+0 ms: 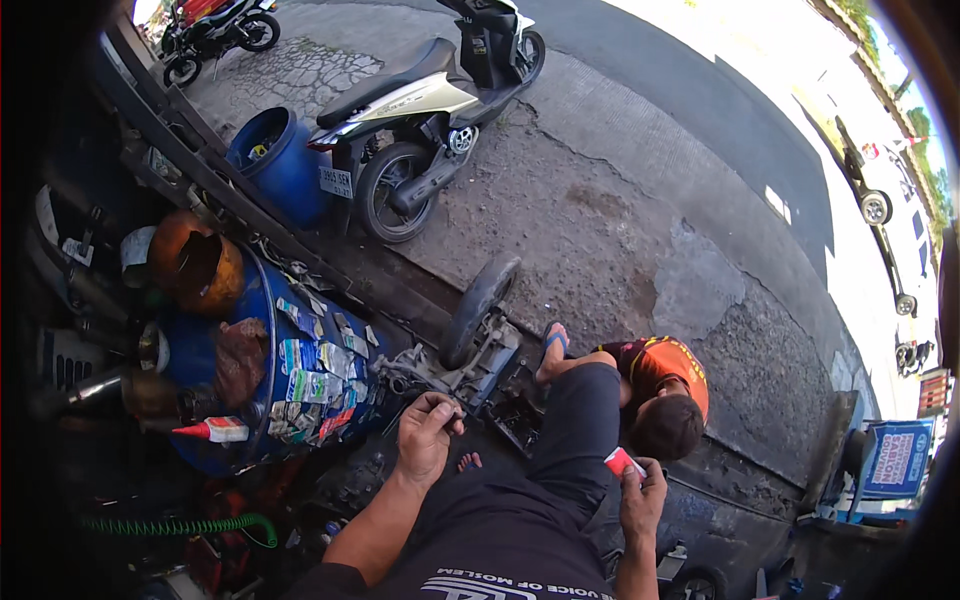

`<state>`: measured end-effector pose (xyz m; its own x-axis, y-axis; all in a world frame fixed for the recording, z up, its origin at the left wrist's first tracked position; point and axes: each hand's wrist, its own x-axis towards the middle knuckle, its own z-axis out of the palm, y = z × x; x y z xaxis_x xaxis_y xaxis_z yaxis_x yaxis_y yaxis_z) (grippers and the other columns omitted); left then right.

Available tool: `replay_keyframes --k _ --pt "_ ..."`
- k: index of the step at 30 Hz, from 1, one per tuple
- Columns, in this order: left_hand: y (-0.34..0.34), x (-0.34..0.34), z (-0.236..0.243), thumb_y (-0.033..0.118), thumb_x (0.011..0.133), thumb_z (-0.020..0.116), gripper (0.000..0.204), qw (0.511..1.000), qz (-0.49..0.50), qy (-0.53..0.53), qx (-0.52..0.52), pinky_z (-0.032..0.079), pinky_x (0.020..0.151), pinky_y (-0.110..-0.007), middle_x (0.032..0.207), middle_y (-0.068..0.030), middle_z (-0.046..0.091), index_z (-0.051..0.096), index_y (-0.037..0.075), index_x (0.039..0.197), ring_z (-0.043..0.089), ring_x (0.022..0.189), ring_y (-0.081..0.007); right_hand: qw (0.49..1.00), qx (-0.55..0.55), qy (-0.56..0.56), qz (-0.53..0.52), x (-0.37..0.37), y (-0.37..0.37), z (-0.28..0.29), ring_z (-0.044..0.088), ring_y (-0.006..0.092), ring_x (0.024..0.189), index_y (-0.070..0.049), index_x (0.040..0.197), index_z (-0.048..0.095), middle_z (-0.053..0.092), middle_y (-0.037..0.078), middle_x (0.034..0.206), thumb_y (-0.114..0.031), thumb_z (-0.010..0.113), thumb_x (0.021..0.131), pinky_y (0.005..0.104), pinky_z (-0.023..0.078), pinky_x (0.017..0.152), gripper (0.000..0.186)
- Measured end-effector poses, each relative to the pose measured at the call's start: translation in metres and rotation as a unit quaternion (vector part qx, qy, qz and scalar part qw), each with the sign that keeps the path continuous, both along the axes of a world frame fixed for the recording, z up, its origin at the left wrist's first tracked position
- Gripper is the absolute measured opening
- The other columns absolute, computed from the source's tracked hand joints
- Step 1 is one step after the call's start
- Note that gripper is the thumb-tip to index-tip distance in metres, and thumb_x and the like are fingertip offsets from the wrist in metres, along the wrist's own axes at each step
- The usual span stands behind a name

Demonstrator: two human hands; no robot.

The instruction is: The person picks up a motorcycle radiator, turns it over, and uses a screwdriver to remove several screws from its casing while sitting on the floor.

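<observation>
My left hand (430, 432) is raised above the floor at the centre, thumb and fingers pinched together; whatever small thing is between them, I cannot make out. My right hand (642, 500), lower right of centre, grips a small red and white object (622, 463), perhaps a tube or packet, between thumb and fingers. Just beyond my left hand lies a scooter engine unit (490, 355) with its wheel (478, 305) still attached, the tyre standing upright. Dark greasy parts (515, 420) lie on the floor beside it.
A blue drum (225, 370) covered in flattened packets stands at left, bearing a rusty can (205, 265) and a white tube with a red nozzle (215, 430). A person in an orange shirt (675, 375) crouches close by on the right. Farther off stand a scooter (400, 110) and a blue barrel (275, 165).
</observation>
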<state>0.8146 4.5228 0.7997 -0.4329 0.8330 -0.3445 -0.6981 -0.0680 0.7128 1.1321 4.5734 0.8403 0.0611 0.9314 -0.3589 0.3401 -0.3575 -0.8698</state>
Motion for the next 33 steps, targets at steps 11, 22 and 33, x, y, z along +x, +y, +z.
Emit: replay_keyframes --k 11,22,33 --pt "0.355 -0.004 -0.120 0.010 0.095 0.064 0.005 0.982 0.127 -0.012 -0.138 0.050 0.069 -0.025 0.086 -0.0040 0.067 0.064 0.005 0.095 0.062 0.074 -0.0108 0.962 0.029 -0.119 0.243 -0.018 0.528 -0.078 0.069 0.0157 0.094 0.007 0.100 0.068 0.075 0.013 0.098 -0.020 0.064 0.096 0.0289 0.054 0.083 0.027" --pt "0.467 -0.019 -0.128 0.012 0.095 0.065 0.010 0.950 0.163 0.080 -0.252 0.047 0.065 -0.023 0.082 -0.0006 0.065 0.065 0.002 0.092 0.057 0.070 -0.0062 0.972 0.064 -0.146 0.171 -0.064 0.705 0.034 0.067 0.0189 0.088 0.009 0.109 0.069 0.074 0.017 0.101 -0.024 0.066 0.092 0.0309 0.053 0.078 0.037" --pt "0.524 -0.114 -0.130 0.016 0.093 0.067 0.014 0.927 0.352 0.042 -0.126 0.048 0.063 -0.026 0.078 -0.0004 0.064 0.066 0.002 0.091 0.058 0.070 -0.0081 0.805 0.071 0.011 0.589 -0.367 0.726 0.024 0.068 0.0150 0.090 0.005 0.108 0.066 0.075 0.013 0.103 -0.021 0.060 0.100 0.0270 0.051 0.075 0.028"
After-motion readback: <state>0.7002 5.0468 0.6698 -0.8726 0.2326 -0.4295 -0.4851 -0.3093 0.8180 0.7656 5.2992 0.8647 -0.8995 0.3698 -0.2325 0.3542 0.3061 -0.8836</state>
